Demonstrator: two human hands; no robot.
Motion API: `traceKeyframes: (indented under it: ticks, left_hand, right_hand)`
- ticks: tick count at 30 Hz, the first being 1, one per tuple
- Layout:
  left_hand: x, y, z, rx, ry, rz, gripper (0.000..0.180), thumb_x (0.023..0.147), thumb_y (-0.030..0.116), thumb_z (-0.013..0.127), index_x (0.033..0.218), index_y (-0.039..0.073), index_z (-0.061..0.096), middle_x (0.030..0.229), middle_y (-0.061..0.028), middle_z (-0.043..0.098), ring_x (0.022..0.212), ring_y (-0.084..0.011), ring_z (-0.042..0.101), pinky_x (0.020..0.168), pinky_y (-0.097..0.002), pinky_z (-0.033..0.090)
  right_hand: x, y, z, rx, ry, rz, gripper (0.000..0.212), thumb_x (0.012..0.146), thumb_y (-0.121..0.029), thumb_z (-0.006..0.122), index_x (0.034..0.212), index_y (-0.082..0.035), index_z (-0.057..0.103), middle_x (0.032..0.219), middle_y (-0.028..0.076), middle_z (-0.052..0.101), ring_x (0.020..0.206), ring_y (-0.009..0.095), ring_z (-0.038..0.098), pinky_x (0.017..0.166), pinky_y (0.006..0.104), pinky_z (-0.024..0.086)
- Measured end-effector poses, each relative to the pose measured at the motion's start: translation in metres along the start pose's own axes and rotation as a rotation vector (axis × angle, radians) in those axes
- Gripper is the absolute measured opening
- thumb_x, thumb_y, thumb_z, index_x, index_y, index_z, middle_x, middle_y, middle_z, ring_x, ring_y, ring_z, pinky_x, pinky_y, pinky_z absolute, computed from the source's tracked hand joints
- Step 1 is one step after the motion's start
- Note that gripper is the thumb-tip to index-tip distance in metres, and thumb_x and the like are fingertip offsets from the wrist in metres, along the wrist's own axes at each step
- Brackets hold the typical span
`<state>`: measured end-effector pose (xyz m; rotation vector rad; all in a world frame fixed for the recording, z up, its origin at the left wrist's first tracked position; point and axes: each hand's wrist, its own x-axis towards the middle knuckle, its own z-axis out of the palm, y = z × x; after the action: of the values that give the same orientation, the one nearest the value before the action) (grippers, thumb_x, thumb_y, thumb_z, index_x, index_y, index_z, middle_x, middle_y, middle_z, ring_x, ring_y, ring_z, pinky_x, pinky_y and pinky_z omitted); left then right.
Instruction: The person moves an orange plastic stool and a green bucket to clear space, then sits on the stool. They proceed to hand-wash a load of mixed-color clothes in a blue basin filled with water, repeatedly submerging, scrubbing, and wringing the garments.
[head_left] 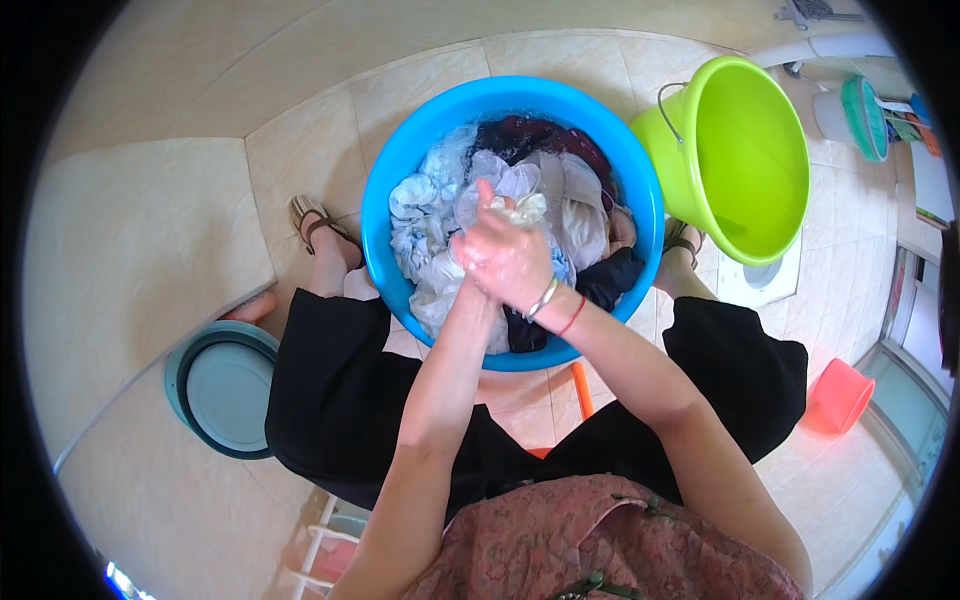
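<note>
Pale cream cloth [527, 208] is observed at the hands, its bunched end exposed just beyond the knuckles, above the other laundry in the round blue tub [378, 235]. The hands are brought together over the middle of the tub. The right hand [515, 262] is laid across the left, its fingers curled inward and the cloth gripped against the other hand. The left hand [488, 213] is largely covered by the right; one digit is seen pointed away from the body, but how far the remaining fingers are bent cannot be told. The skin of the hands is wet.

Around the hands, water and soaked garments are contained in the tub: light blue cloth [420, 215] to the left, whitish grey cloth [582, 225] just to the right, dark maroon cloth [590, 152] along the far right side, and black cloth [612, 278] at the near right. A pale bangle [542, 298] and a red cord [573, 316] are worn on the right wrist. A lime green bucket [665, 150] is positioned just beside the tub, on the right.
</note>
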<state>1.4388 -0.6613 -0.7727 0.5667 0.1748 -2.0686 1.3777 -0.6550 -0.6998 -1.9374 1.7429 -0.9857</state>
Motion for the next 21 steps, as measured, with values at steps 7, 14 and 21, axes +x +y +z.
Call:
traceKeyframes:
  ticks: [7,14,21]
  left_hand:
    - [0.005,-0.051,-0.027,0.018,0.128,-0.041,0.027,0.098,0.028,0.037,0.097,0.01,0.056,0.093,-0.0056,0.064,0.084,-0.0189,0.062,0.077,-0.0325,0.052]
    - [-0.023,-0.026,-0.07,0.091,0.118,-0.227,0.033,0.096,0.037,0.039,0.082,0.012,0.056,0.076,-0.0031,0.059,0.072,-0.0164,0.057,0.067,-0.0348,0.048]
    - [-0.039,-0.044,-0.061,0.033,0.146,-0.13,0.032,0.097,0.028,0.034,0.103,0.006,0.057,0.104,-0.0112,0.063,0.1,-0.0236,0.059,0.093,-0.0374,0.046]
  right_hand:
    - [0.006,0.082,-0.008,-0.207,-0.083,0.333,0.024,0.084,-0.025,0.058,0.067,-0.008,0.059,0.069,0.016,0.061,0.059,0.038,0.06,0.054,0.0472,0.049]
    - [-0.066,-0.006,-0.019,0.084,-0.082,0.25,0.019,0.083,-0.023,0.06,0.074,-0.007,0.057,0.072,0.016,0.059,0.061,0.037,0.06,0.054,0.0457,0.049]
    - [-0.037,0.053,-0.009,-0.167,-0.216,0.565,0.033,0.089,-0.032,0.051,0.074,-0.006,0.063,0.076,0.02,0.064,0.073,0.038,0.063,0.062,0.0473,0.051]
